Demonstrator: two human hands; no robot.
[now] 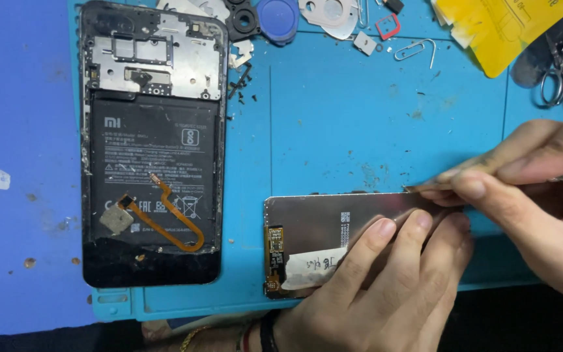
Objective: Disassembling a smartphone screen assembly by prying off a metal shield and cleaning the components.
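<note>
A detached phone screen panel (pixel 324 225) lies face down on the blue work mat (pixel 333 117), silver back up, with an orange flex connector at its left end and a white paper label. My left hand (pixel 379 287) presses flat on it, fingers spread over its right half. My right hand (pixel 529 189) pinches a thin metal tool (pixel 425 187) whose tip touches the panel's upper edge. An opened phone body (pixel 151 143) rests to the left, black battery exposed, with an orange flex cable lying on it.
Small loose parts, a blue round piece (pixel 277 16), a paper clip (pixel 417 49) and a red tray piece (pixel 388 26) sit along the mat's far edge. A yellow sheet (pixel 503 26) and scissors (pixel 558 65) lie at the top right. Tiny black debris dots the mat.
</note>
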